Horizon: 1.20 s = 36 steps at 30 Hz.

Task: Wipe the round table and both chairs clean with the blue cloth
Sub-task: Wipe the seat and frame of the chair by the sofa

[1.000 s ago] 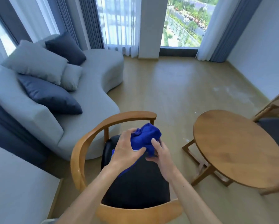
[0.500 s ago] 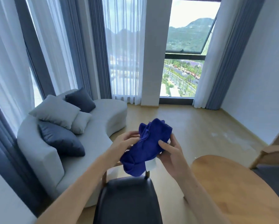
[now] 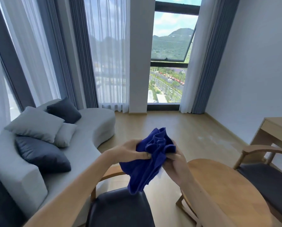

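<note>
Both of my hands hold the crumpled blue cloth point(image 3: 151, 158) in the air at chest height. My left hand point(image 3: 128, 152) pinches its left side and my right hand point(image 3: 174, 161) grips its right side, while a loose end hangs down. Below the cloth stands the near chair point(image 3: 119, 210) with a dark seat and a curved wooden back rail. The round wooden table point(image 3: 231, 190) lies at the lower right. Behind it is the second chair point(image 3: 267, 181), with a dark seat and wooden armrest.
A curved grey sofa point(image 3: 88, 138) with several grey and dark cushions fills the left side. A light wooden desk point(image 3: 274, 128) stands against the right wall. Tall windows with sheer and blue curtains point(image 3: 104, 63) rise at the back, beyond bare wooden floor point(image 3: 178, 128).
The view has tilted upward, showing more window and less of the near chair. My hands have lifted the cloth off the chair seat and worked it looser, and an end now hangs down.
</note>
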Each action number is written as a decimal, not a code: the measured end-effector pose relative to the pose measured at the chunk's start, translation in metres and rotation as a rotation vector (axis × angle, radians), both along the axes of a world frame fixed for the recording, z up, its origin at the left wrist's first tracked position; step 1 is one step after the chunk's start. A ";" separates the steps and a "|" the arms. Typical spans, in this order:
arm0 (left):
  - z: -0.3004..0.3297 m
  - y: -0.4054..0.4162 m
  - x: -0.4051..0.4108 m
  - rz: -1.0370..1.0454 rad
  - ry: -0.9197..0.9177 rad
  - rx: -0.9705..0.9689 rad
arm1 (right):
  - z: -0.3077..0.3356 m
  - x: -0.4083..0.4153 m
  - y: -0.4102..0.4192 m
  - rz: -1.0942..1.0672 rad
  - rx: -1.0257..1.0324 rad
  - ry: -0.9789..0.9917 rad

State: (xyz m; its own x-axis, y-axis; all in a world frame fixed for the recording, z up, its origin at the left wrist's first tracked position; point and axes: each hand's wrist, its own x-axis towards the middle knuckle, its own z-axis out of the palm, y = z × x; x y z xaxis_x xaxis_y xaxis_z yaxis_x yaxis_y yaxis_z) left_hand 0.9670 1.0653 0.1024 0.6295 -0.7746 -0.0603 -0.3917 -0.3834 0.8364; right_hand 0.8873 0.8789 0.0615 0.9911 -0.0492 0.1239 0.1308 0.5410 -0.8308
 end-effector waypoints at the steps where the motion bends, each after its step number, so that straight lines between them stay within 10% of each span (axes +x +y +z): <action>1: 0.002 -0.002 0.001 -0.018 -0.048 0.017 | 0.002 0.000 -0.007 -0.029 -0.071 0.018; 7: 0.021 -0.007 0.010 -0.039 -0.422 0.266 | 0.034 0.003 -0.045 -0.257 -0.514 -0.046; 14: 0.043 -0.017 0.016 -0.087 -0.574 0.337 | 0.065 0.020 -0.016 0.067 -1.395 -0.151; 24: 0.041 0.038 0.033 -0.020 -0.390 0.345 | 0.070 0.027 -0.023 -0.084 -1.270 -0.165; 36: 0.034 0.047 0.034 0.188 -0.658 0.033 | 0.071 0.029 -0.027 -0.027 -1.346 -0.083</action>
State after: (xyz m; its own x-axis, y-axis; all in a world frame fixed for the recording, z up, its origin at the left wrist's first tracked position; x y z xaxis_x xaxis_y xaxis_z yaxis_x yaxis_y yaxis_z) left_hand 1.0006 1.1125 0.1364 0.6668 -0.6531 0.3589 -0.7387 -0.5158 0.4339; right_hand 0.9165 0.8516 0.1330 0.9789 0.1379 0.1506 0.2040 -0.6850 -0.6994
